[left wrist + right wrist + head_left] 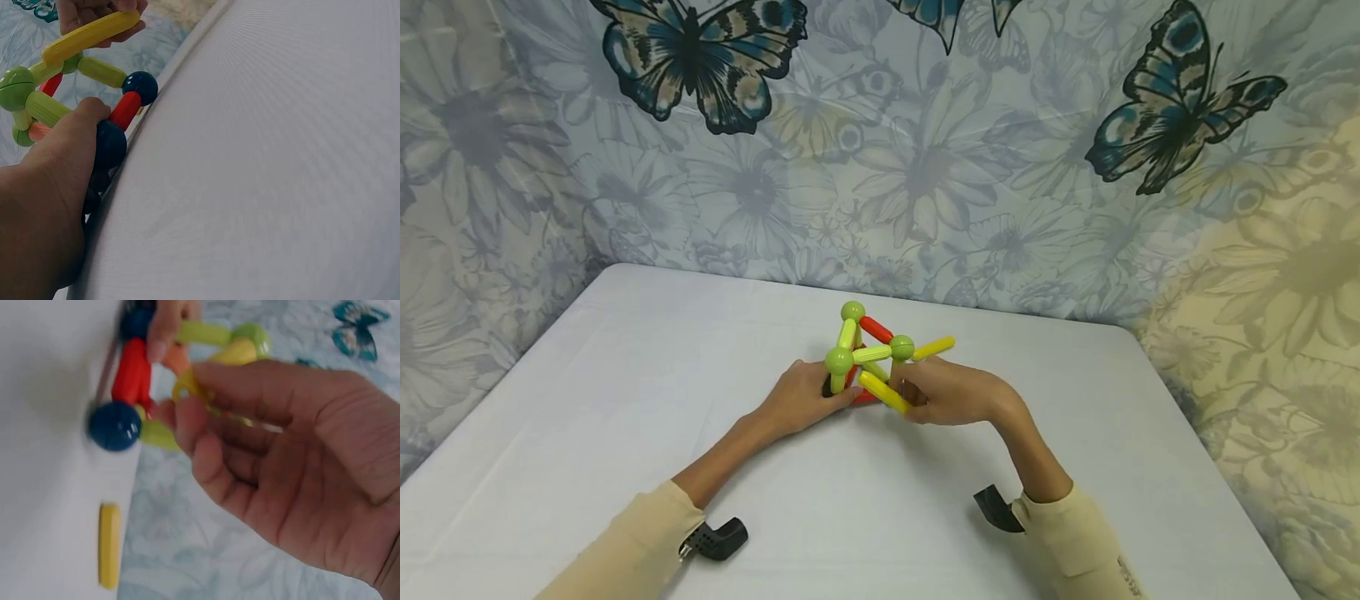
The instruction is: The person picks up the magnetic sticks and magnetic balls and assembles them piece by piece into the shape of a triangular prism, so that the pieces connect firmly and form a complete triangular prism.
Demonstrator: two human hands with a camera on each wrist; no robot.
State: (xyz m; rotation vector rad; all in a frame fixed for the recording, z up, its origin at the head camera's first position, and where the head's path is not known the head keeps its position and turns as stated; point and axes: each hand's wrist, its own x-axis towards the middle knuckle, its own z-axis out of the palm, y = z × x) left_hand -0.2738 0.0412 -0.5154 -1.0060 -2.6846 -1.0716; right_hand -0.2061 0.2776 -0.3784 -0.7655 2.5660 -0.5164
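A small frame of magnetic sticks and balls stands on the table, with light green balls [839, 361] on top, joined by pale green sticks [872, 354] and a red stick [877, 328]. Its base has dark blue balls [140, 87] and red sticks [125, 109]. My left hand [805, 396] grips the base from the left, thumb lying in front at a blue ball. On the other side, my right hand [958, 392] pinches a yellow stick [883, 392] by one end. The stick slants across the front of the frame, its free end pointing left.
Another yellow stick [936, 347] lies on the white table [662, 333], just behind my right hand. A wall covering [925, 192] with butterflies and flowers rises beyond the table's back edge. Black wrist mounts [718, 540] protrude from both sleeves.
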